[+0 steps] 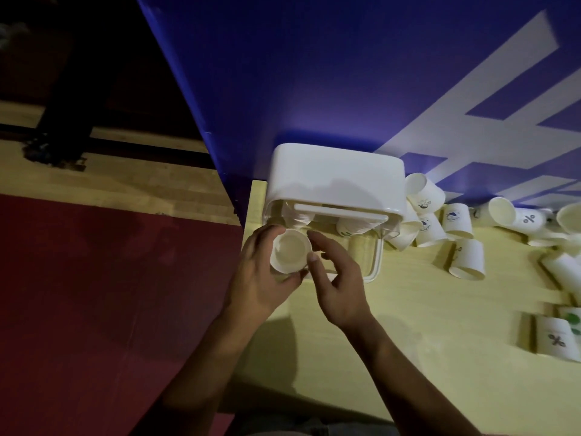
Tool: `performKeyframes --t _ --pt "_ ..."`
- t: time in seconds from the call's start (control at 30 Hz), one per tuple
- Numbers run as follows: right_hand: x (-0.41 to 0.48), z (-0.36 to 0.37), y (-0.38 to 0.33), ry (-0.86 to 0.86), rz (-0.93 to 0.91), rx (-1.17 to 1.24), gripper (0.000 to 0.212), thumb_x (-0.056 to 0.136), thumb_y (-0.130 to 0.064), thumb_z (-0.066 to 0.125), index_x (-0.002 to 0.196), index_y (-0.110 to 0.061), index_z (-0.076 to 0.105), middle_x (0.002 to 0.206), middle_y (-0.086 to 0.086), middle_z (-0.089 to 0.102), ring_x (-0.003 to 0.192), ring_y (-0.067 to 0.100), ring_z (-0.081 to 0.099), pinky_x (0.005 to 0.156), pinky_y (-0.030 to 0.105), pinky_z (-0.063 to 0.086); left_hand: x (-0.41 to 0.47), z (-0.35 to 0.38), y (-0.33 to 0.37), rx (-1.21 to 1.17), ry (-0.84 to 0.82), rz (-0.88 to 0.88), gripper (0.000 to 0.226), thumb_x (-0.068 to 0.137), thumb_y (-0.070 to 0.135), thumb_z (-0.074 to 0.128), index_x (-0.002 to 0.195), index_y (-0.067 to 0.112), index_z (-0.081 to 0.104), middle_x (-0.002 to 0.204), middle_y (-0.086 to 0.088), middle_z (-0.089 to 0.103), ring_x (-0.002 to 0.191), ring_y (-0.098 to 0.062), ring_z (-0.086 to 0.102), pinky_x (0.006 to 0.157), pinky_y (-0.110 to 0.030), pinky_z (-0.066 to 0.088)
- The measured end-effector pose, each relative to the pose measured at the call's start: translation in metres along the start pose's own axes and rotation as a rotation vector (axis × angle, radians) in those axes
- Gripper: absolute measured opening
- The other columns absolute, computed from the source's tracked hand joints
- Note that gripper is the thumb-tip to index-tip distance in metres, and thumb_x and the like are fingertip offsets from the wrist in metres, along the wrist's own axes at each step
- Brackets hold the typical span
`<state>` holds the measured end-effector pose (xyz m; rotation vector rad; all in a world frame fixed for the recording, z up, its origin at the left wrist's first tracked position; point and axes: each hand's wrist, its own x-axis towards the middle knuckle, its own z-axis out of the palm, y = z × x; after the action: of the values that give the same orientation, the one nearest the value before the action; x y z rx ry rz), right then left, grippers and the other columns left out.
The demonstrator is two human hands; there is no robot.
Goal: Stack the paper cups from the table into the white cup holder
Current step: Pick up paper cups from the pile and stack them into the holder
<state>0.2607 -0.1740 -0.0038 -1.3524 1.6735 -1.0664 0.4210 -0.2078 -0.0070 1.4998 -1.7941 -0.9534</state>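
Note:
The white cup holder point(336, 177) stands at the table's far left corner, its clear front open toward me, with stacked cups point(352, 227) visible inside. My left hand point(261, 275) grips a white paper cup point(290, 250), mouth up, just in front of the holder's left side. My right hand point(338, 281) is beside it, thumb and forefinger touching the cup's right rim. Several loose paper cups point(467, 258) lie scattered on the table to the right of the holder.
The pale yellow table point(424, 357) ends at its left edge near my left hand, with a red floor mat point(110, 294) below. A blue wall with white lettering point(345, 73) rises directly behind the holder. More printed cups point(555, 339) lie at the right edge.

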Motion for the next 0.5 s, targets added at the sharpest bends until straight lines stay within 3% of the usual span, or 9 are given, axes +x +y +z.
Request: performKeyframes --t 0.13,0.37,0.5 --pt "0.003 -0.001 0.023 -0.036 -0.003 -0.131 0.041 0.103 -0.026 0.058 0.144 -0.018 0.057 0.14 -0.01 0.062 0.128 0.003 0.055 0.105 0.023 0.045 0.009 0.022 -0.007 0.055 0.021 -0.006 0.074 0.07 0.038 0.084 0.134 0.019 0.053 0.135 -0.002 0.057 0.122 -0.018 0.056 0.095 -0.026 0.048" --pt "0.018 0.013 0.054 -0.171 0.091 -0.279 0.046 0.105 -0.031 0.05 0.149 -0.019 0.049 0.145 0.001 0.059 0.133 0.02 0.054 0.111 0.036 0.043 0.021 0.049 -0.031 0.191 -0.089 -0.161 0.074 0.075 0.043 0.08 0.14 0.027 0.048 0.134 0.002 0.061 0.122 -0.023 0.058 0.091 -0.038 0.053" --pt "0.026 0.015 0.059 -0.197 0.165 -0.265 0.047 0.107 -0.021 0.046 0.153 -0.021 0.045 0.148 0.002 0.057 0.135 0.018 0.053 0.11 0.027 0.041 0.024 0.055 -0.028 0.223 -0.084 -0.224 0.077 0.079 0.045 0.081 0.144 0.022 0.047 0.138 -0.003 0.058 0.121 -0.026 0.06 0.086 -0.034 0.051"
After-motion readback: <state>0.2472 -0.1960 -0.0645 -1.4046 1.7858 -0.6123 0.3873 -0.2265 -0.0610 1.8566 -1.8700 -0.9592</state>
